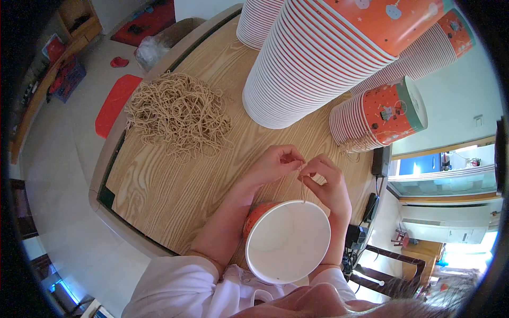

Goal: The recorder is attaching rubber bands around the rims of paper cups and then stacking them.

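An orange paper bucket with a white inside (289, 241) sits between my forearms, its mouth facing up. Just beyond its far rim, my left hand (275, 163) and my right hand (327, 183) meet fingertip to fingertip. Both pinch a thin tan string (302, 185) that runs down to the bucket's rim. A large loose heap of the same tan strings (179, 114) lies on the wooden table (159, 185) to the far left of my hands.
Tall leaning stacks of orange-and-white paper buckets (313, 63) fill the table's far side, with a shorter stack on its side (379, 114) at the right. Red mats (114, 103) and a plastic bag (151, 50) lie on the floor to the left.
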The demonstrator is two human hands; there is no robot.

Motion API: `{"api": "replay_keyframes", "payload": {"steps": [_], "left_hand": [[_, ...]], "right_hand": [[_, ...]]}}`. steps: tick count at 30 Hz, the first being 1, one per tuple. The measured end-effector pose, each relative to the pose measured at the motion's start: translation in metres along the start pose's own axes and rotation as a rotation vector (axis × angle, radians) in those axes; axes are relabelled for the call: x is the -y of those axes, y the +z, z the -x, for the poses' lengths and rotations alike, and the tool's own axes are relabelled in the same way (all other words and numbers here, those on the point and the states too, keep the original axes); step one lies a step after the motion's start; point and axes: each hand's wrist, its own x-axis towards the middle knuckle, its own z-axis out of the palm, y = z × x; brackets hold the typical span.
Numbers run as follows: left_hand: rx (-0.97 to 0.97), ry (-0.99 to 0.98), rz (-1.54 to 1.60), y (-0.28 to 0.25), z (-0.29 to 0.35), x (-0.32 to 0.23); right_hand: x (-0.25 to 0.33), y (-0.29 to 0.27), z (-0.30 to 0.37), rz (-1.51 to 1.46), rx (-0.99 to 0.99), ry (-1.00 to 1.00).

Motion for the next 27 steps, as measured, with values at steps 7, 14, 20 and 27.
{"api": "replay_keyframes", "payload": {"steps": [7,14,20,27], "left_hand": [[-0.032,-0.017,-0.053,0.0,0.003,0.001],[-0.06,-0.089,-0.201,-0.002,0.006,-0.006],[0.206,-0.04,-0.249,-0.015,0.008,-0.002],[0.483,-0.129,-0.276,-0.01,0.015,-0.019]], "right_hand": [[0.005,-0.003,0.002,-0.011,0.041,-0.041],[0.017,-0.014,0.011,-0.12,0.178,-0.09],[0.024,-0.021,0.013,-0.096,0.234,-0.066],[0.016,-0.013,0.01,0.024,0.132,-0.049]]}}
